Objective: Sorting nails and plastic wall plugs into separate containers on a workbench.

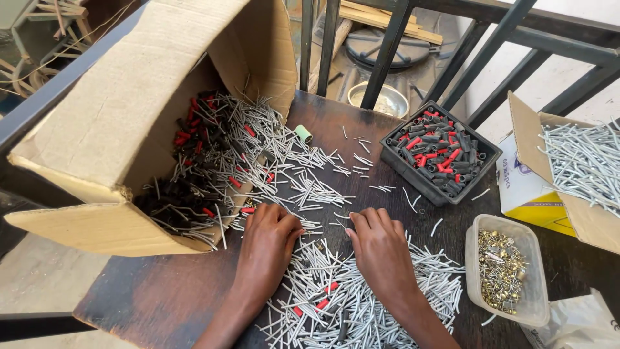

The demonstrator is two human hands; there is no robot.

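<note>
Grey tubes (361,297) lie heaped on the dark table (161,291) beneath your left hand (270,242) and right hand (381,249); both curl palm-down, fingertips buried, so I cannot tell what they pinch.

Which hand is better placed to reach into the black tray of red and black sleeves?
Right, probably. The right hand lies on the grey pins on the black tray's side; the left hand sits by the cardboard box.

Thin grey rods (361,304) heaped; scattered
</note>
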